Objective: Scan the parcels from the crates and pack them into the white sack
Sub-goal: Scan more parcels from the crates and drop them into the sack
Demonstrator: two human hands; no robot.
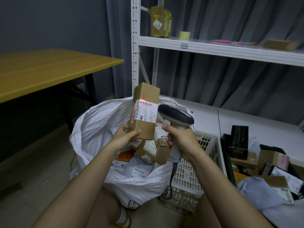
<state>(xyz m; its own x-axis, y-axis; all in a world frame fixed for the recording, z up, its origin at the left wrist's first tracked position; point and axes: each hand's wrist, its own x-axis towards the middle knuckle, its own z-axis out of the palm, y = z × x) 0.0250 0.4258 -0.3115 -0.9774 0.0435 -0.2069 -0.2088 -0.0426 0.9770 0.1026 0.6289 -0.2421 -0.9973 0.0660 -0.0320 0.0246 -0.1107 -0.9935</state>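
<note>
My left hand (125, 137) grips the lower end of a tall brown cardboard parcel (144, 111), held upright above the open white sack (92, 129). A red scan line glows on the barcode of its white label. My right hand (179, 140) grips the handle of a grey barcode scanner (176, 117), whose head points at that label from the right. Inside the sack lie several parcels (148, 153): brown boxes, white mailers and an orange one.
A white slotted crate (205, 145) stands right of the sack, with a dark crate (228, 162) of several more parcels further right. A wooden table (49, 69) is at the left. A white metal rack (213, 48) behind holds boxes and a tape roll.
</note>
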